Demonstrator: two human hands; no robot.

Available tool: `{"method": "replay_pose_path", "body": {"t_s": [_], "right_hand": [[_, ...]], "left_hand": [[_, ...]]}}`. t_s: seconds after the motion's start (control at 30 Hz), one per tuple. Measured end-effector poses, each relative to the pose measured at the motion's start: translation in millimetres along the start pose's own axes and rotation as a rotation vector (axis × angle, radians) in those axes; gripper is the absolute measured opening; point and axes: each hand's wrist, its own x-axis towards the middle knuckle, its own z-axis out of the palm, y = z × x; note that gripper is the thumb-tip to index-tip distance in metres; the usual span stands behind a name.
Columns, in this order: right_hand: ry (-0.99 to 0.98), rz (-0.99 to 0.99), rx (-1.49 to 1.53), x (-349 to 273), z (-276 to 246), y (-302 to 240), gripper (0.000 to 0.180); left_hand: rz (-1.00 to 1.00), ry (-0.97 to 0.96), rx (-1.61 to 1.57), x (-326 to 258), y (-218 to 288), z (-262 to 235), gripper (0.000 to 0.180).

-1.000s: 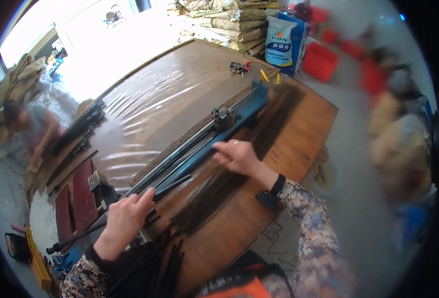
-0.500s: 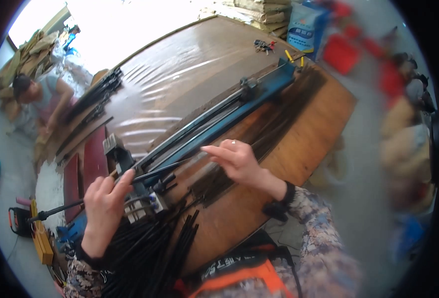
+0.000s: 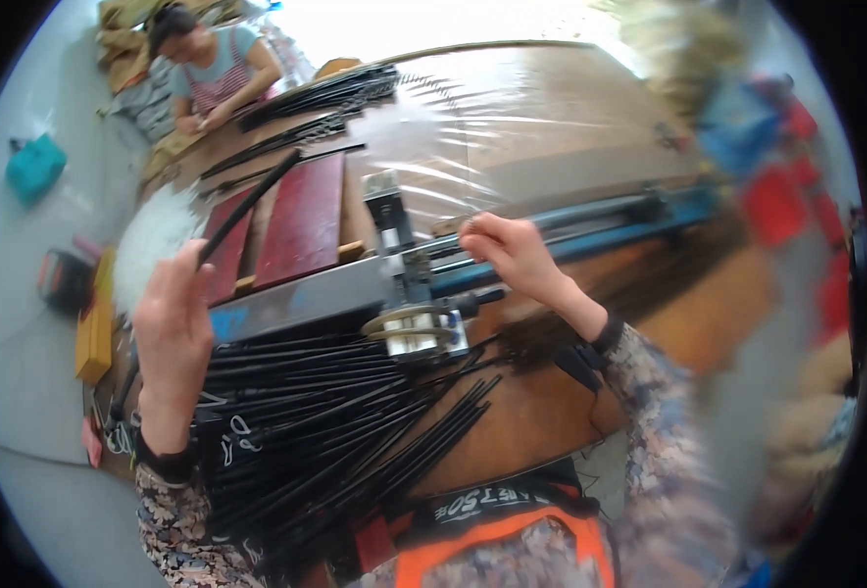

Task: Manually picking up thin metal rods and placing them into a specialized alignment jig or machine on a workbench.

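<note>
My left hand (image 3: 173,318) is closed around a slim black rod (image 3: 257,201), which slants up and away over the red boards. My right hand (image 3: 514,257) is pinched together above the near end of a long blue rail bench (image 3: 590,237); whatever its fingertips hold, if anything, is hidden. Between my hands stands the clamp head (image 3: 404,269) of the bench, with a round tan disc (image 3: 404,323) at its near side. Below it lies a large pile of black rods (image 3: 296,392), fanned out toward me.
Two dark red boards (image 3: 301,216) lie behind my left hand, near a bundle of white bristles (image 3: 159,245). Across the table a person (image 3: 222,73) works beside more black rods (image 3: 316,103). Clear plastic sheet (image 3: 512,127) covers the far tabletop. A yellow bar (image 3: 95,323) is at the left.
My left hand has moved left, away from the clamp head, tilting the rod upward. My right hand's extended fingers have curled into a pinch. The view has turned left.
</note>
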Motion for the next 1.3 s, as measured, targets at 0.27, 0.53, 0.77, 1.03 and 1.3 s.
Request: {"method": "replay_pose_path", "body": {"t_s": [0.27, 0.53, 0.77, 1.03, 1.3], "right_hand": [[-0.078, -0.427, -0.181, 38, -8, 48, 0.012], [-0.451, -0.371, -0.517, 59, -7, 58, 0.02], [-0.038, -0.583, -0.855, 40, -122, 135, 0.008], [-0.006, -0.265, -1.136, -10, -252, 176, 0.009], [-0.026, -0.025, -0.952, -6, -236, 202, 0.008]], "left_hand": [[-0.191, -0.089, 0.064, -65, 69, 14, 0.029], [-0.307, -0.135, -0.008, -59, 79, 63, 0.029], [-0.328, -0.166, 0.083, -51, 53, 99, 0.031], [0.066, -0.127, -0.263, 45, 90, 253, 0.014], [-0.025, -0.216, -0.353, 30, 75, 288, 0.024]]}}
